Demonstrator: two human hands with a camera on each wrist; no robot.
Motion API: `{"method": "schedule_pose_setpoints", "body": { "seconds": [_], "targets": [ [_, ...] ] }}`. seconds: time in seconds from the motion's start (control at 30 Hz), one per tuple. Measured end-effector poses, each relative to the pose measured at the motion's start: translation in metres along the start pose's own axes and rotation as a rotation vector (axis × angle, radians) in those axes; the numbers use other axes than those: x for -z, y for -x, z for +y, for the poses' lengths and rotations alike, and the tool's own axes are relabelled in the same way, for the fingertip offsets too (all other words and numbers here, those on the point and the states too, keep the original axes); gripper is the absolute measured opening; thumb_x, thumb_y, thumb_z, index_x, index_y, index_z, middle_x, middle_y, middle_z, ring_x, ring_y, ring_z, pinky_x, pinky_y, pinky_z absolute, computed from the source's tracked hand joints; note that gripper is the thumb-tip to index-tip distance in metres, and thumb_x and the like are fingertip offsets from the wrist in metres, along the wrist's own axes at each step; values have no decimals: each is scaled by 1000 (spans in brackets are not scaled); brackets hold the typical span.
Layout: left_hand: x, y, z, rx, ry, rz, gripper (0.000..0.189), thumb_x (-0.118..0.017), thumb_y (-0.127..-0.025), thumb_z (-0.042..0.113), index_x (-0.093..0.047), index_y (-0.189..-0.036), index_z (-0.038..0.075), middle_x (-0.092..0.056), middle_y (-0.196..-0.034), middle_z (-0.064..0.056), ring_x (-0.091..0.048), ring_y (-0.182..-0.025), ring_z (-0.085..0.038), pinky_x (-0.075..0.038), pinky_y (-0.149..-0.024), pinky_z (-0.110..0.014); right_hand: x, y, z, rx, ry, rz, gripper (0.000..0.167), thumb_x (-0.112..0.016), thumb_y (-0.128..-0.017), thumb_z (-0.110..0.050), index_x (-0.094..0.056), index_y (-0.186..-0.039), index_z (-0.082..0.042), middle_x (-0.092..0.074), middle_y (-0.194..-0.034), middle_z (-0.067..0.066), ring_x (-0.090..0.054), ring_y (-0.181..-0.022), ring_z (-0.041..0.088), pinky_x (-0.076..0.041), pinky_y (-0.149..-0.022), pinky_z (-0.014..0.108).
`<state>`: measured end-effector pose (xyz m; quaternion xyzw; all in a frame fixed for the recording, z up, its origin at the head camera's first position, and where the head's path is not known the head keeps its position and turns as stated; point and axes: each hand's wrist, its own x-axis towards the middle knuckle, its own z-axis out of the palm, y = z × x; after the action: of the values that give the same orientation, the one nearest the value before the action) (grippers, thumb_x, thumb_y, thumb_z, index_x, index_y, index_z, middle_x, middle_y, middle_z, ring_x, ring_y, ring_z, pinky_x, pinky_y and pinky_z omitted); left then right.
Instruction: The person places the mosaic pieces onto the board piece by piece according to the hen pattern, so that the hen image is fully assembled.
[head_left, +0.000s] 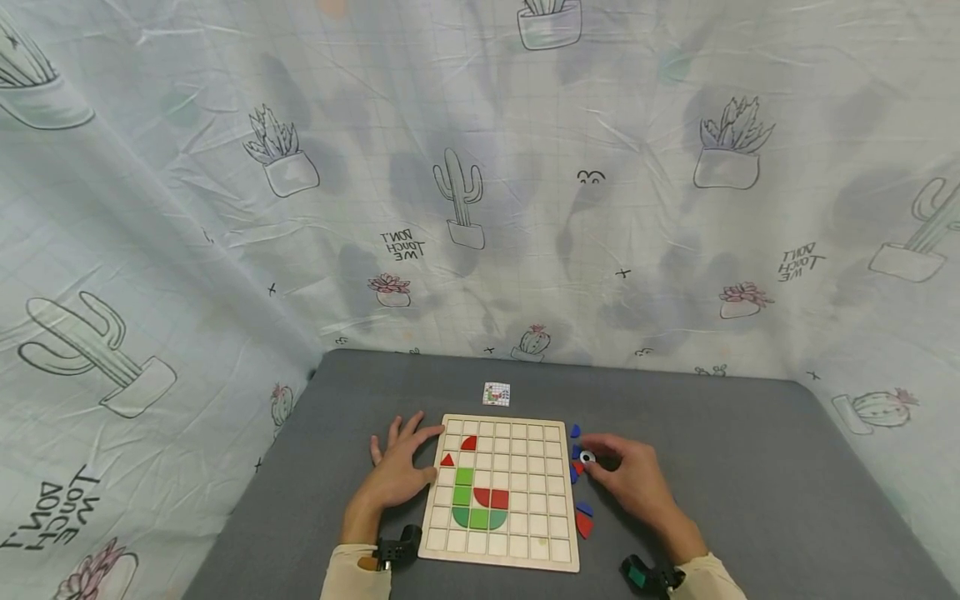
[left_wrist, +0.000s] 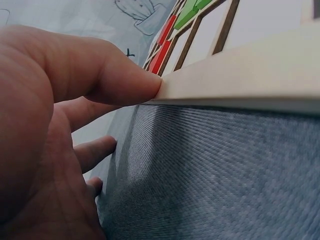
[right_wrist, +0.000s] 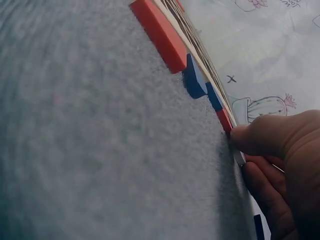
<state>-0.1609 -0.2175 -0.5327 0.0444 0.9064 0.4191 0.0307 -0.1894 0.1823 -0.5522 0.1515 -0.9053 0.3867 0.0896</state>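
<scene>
A wooden grid board [head_left: 537,481] lies on the table, with green squares [head_left: 462,496], dark green rounded pieces [head_left: 497,520], a red square [head_left: 498,499], red rounded pieces [head_left: 469,443] and a red triangle [head_left: 447,460] in its cells. My left hand [head_left: 396,475] has its fingers spread, with thumb and index finger against the board's left edge. Beyond the right edge, my right hand [head_left: 628,468] pinches a white disc with a dark centre [head_left: 587,457] between thumb and fingers. The right wrist view shows this white piece [right_wrist: 239,157] edge-on, partly hidden by fingertips.
Loose blue pieces [head_left: 575,431] and red pieces [head_left: 584,524] lie along the board's right side. Behind the board is a small printed card [head_left: 497,394] with a coloured grid picture. A grey cloth covers the table [head_left: 720,467]; a patterned curtain [head_left: 510,208] hangs around it.
</scene>
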Motion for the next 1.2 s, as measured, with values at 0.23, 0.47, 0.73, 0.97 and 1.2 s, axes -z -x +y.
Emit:
{"method": "schedule_pose_setpoints", "body": {
  "seconds": [0.23,0.47,0.73,0.97,1.2],
  "targets": [
    [0,0,-1,-2,0,1,71,-73,-85,1,-65,-153,15,-29,-179,-23,-2,-168,-55,19,-122,-79,2,5,0,46,32,11,40,-90,-85,0,-83,-122,-15,-84,-112,-4,-81,-100,17,-66,-87,40],
    [0,0,-1,-1,-1,-1,71,-73,-84,1,-65,-154,15,-29,-179,-23,-2,-168,-54,19,-122,-79,7,13,1,90,40,78,37,-93,-82,-1,-84,-115,-13,-85,-107,-4,-81,-94,13,-66,-83,37],
    [-3,-1,-8,-41,30,36,70,-70,-83,3,-65,-152,14,-30,-177,-25,-3,-167,-57,20,-121,-78,11,16,-21,88,8,87,33,-94,-85,-8,-84,-116,-13,-84,-108,-6,-81,-96,13,-67,-84,40],
    [-2,-1,-7,-35,37,30,69,-71,-84,2,-66,-152,13,-30,-177,-27,-2,-166,-57,21,-121,-78,-2,6,-47,154,-50,48,37,-93,-84,-4,-83,-119,-11,-84,-111,-2,-81,-97,15,-68,-81,40],
    [1,0,-1,1,6,-8,71,-74,-85,1,-64,-154,16,-27,-180,-23,0,-168,-54,20,-122,-78,-23,-7,-66,220,-116,-4,36,-90,-88,-7,-82,-123,-13,-84,-113,-1,-80,-99,19,-67,-82,44]
  ]
}}
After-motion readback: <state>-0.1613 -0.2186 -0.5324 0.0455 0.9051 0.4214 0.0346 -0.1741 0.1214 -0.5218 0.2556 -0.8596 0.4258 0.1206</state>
